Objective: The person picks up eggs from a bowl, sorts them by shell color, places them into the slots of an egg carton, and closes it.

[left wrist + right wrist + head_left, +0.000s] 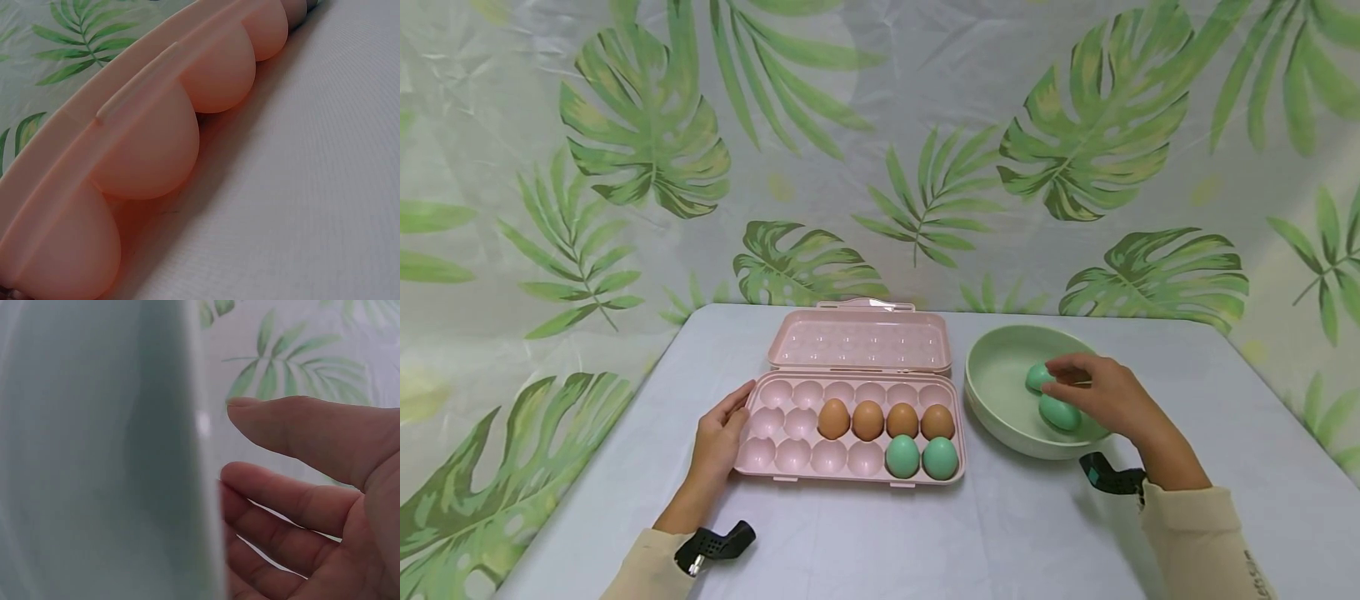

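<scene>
A pink egg carton (850, 489) lies with its lid (861, 340) folded back. Several brown eggs (868, 420) fill the right part of its middle row, and two green eggs (902, 457) sit at the right end of the front row. My left hand (718, 442) holds the carton's left edge; in the left wrist view only the carton's side (144, 144) shows. Over the light green bowl (992, 408) hangs my right hand (1101, 392), thumb and fingers apart with nothing between them. Beneath it, two green eggs (1060, 412) lie in the bowl.
The table (850, 550) has a white cover. Behind it hangs a leaf-patterned cloth (925, 100). The bowl stands close to the carton's right side, and its rim (203, 425) is very near the right wrist camera.
</scene>
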Motion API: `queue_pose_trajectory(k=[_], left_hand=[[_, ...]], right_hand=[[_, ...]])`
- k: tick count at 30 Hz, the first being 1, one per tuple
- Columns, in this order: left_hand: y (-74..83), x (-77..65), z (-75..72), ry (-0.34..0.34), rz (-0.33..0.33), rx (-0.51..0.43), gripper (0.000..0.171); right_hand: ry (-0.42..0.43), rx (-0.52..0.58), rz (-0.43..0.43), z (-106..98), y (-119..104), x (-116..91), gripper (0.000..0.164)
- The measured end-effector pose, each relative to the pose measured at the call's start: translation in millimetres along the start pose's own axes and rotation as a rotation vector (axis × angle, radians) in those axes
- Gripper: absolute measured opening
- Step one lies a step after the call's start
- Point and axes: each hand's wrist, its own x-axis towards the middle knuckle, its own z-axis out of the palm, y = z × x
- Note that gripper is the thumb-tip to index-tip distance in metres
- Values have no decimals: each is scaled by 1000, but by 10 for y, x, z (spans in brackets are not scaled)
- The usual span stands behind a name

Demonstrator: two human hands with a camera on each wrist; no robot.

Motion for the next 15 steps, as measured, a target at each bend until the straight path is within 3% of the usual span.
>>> queue_pose_trajectory(k=[15], left_hand=[[-12,11,1,-4,-6,6,41]], right_hand=[[-41,-34,25,44,80,20,55]])
